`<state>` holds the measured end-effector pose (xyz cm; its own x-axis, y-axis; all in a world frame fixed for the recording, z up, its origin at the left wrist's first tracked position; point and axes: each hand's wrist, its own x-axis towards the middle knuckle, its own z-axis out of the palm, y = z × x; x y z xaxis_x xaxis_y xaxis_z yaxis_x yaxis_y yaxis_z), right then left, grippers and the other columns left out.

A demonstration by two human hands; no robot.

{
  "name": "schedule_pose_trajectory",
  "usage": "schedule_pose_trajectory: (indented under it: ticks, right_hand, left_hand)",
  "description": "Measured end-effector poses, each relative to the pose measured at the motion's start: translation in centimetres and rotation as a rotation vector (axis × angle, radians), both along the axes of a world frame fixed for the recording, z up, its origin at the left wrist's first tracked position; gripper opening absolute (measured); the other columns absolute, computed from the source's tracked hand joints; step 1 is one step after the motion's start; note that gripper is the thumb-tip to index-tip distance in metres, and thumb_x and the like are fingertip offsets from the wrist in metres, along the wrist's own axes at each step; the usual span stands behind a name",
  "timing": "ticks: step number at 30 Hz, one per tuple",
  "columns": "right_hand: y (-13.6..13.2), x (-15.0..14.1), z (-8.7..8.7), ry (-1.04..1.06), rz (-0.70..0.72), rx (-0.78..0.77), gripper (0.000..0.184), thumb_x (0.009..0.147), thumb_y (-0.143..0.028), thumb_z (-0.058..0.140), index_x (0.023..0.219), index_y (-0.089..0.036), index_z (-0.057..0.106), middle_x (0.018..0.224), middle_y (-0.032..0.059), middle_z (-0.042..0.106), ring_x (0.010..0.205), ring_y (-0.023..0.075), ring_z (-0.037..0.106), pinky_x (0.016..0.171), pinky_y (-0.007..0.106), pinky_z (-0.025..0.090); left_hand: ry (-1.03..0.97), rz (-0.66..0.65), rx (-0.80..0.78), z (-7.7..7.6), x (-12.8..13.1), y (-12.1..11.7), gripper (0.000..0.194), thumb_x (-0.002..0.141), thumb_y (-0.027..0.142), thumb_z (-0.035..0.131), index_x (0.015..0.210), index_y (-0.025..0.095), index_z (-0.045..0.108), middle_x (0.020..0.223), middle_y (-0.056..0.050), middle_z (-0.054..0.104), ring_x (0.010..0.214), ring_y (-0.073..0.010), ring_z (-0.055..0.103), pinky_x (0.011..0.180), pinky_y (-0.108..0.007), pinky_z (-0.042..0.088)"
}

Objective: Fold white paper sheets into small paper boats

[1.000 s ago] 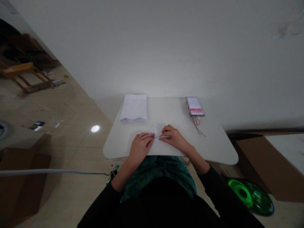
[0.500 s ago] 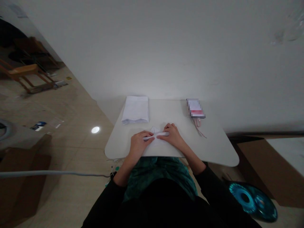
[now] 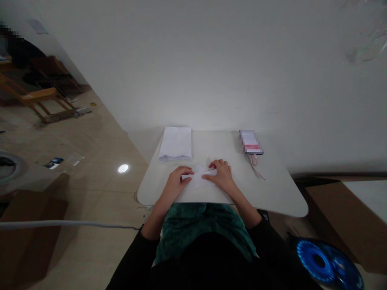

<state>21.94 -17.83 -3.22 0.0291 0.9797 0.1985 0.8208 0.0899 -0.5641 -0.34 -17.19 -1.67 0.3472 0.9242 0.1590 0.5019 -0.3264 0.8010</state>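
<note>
A folded sheet of white paper (image 3: 197,176) lies near the front edge of the white table, with a pointed tip on its far side. My left hand (image 3: 176,180) pinches the left end of its raised strip between thumb and fingers. At the strip's right end, my right hand (image 3: 221,174) has its thumb in front and its fingers behind, closed on the paper. The paper's near part shows only faintly against the white table.
A stack of white paper (image 3: 175,143) lies at the table's back left. At the back right rests a phone (image 3: 251,142) with a pink strap (image 3: 255,167). A wall rises behind the table (image 3: 272,193). Cardboard boxes (image 3: 341,217) and a blue-lit device (image 3: 316,259) are low on the right.
My hands have moved slightly apart along the strip, and the strip now looks wider and flatter. The whole view has shifted a little. The device's light went from teal to blue.
</note>
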Motion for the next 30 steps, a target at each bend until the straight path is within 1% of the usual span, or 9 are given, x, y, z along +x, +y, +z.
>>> schedule_pose_trajectory:
  ticks: [2,4,8,13,17,22,25,27,30]
  right_hand:
    - [-0.1,0.2,0.0,-0.001,-0.015,-0.007,0.039,0.069,-0.048,0.079,0.096,-0.023,0.064,0.098,0.0051,0.060,0.096,0.0267,0.053,0.082,0.037,0.035]
    - [-0.3,0.5,0.0,-0.001,-0.035,-0.013,0.035,0.071,-0.045,0.079,0.095,-0.024,0.065,0.097,0.0049,0.060,0.097,0.0267,0.053,0.082,0.037,0.035]
    - [-0.8,0.7,-0.2,0.005,-0.060,0.012,0.028,0.074,-0.042,0.077,0.094,-0.025,0.066,0.097,0.0047,0.061,0.096,0.0263,0.053,0.080,0.036,0.034]
    - [-1.2,0.8,-0.6,-0.009,-0.092,0.092,0.025,0.078,-0.042,0.074,0.093,-0.023,0.065,0.097,0.0060,0.061,0.096,0.0266,0.052,0.079,0.036,0.034]
    - [-1.3,1.3,-0.8,-0.005,-0.142,0.099,0.024,0.077,-0.040,0.074,0.091,-0.021,0.066,0.095,0.0065,0.061,0.094,0.0266,0.052,0.078,0.036,0.036]
    - [-1.1,1.8,-0.4,-0.040,-0.158,0.070,0.022,0.079,-0.040,0.073,0.088,-0.022,0.066,0.099,0.0077,0.060,0.100,0.0288,0.051,0.081,0.040,0.037]
    - [-1.3,1.3,0.3,-0.092,-0.200,0.120,0.029,0.077,-0.034,0.075,0.100,-0.019,0.065,0.110,0.0121,0.057,0.105,0.0315,0.050,0.084,0.043,0.039]
    - [-1.9,0.4,0.7,-0.147,-0.141,0.197,0.025,0.080,-0.023,0.072,0.104,-0.019,0.065,0.116,0.0133,0.057,0.106,0.0312,0.049,0.086,0.043,0.040]
    - [-3.4,-1.7,0.9,-0.204,0.236,0.271,0.026,0.086,-0.005,0.054,0.104,-0.018,0.067,0.114,0.0103,0.061,0.102,0.0240,0.053,0.087,0.038,0.041]
  left_hand:
    - [0.052,-0.044,0.041,-0.2,-0.4,0.1,0.021,0.081,0.008,0.060,0.094,0.019,0.073,0.115,-0.008,0.066,0.093,-0.0188,0.065,0.071,-0.030,0.052]
    - [0.130,-0.062,0.109,-0.3,-0.5,-0.2,0.028,0.083,0.006,0.057,0.094,0.023,0.075,0.119,-0.008,0.064,0.102,-0.0217,0.061,0.084,-0.037,0.051]
    - [0.370,0.044,0.283,-0.3,0.4,-1.4,0.036,0.088,0.008,0.053,0.098,0.033,0.077,0.139,-0.004,0.053,0.121,-0.0304,0.046,0.097,-0.054,0.040]
    - [0.483,-0.184,0.332,-0.3,2.2,-2.9,0.046,0.091,0.005,0.044,0.127,0.026,0.064,0.127,-0.007,0.061,0.110,-0.0232,0.052,0.092,-0.039,0.044]
    - [0.575,-0.142,0.417,-0.1,2.6,-4.4,0.047,0.091,0.010,0.046,0.137,0.015,0.054,0.131,-0.009,0.061,0.117,-0.0251,0.049,0.099,-0.040,0.040]
    - [0.682,-0.027,0.474,0.5,1.0,-6.3,0.042,0.094,0.027,0.048,0.133,0.017,0.057,0.135,-0.009,0.060,0.117,-0.0282,0.052,0.098,-0.046,0.037]
    - [0.721,-0.012,0.496,0.5,-0.4,-6.8,0.044,0.095,0.032,0.047,0.135,0.016,0.055,0.136,-0.011,0.059,0.116,-0.0292,0.053,0.098,-0.048,0.035]
    - [0.718,-0.027,0.509,0.5,-0.9,-6.8,0.044,0.095,0.033,0.046,0.135,0.015,0.054,0.135,-0.011,0.060,0.116,-0.0286,0.053,0.099,-0.048,0.033]
    - [0.712,-0.016,0.515,0.5,-0.7,-6.7,0.044,0.095,0.039,0.047,0.132,0.017,0.056,0.131,-0.012,0.062,0.117,-0.0293,0.052,0.099,-0.051,0.030]
